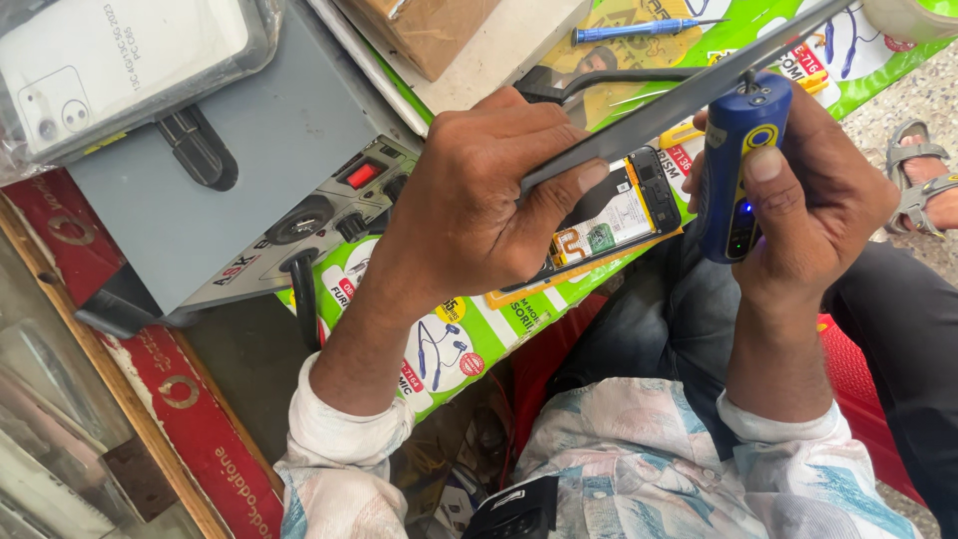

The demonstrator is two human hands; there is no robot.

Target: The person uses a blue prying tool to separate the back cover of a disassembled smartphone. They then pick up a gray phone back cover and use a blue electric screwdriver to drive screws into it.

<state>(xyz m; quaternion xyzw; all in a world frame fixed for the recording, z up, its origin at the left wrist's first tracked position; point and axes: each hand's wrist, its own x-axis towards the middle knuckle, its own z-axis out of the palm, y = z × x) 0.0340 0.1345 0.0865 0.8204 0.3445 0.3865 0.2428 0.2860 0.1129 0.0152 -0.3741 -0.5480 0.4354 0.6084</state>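
Item: one thin grey phone panel [689,95], held edge-on, long axis running from lower left up to upper right across the view
- Left hand [479,200]: closed around the panel's lower end, thumb pressed along its underside
- Right hand [808,200]: wrapped around one blue handheld tool [736,170], upright, thumb on its face; its top tip touches the panel near mid-length, so the panel lies just above this hand

Beneath the hands: one opened phone [614,220] with insides showing, lying on green printed packaging [469,339] at the bench edge

Also present:
- one grey bench power unit [269,170] with red switch, to the left
- one blue screwdriver [639,30], well apart at top
- one white phone [110,60] in a clear sleeve, upper left
- one sandalled foot [923,180] of another person, far right
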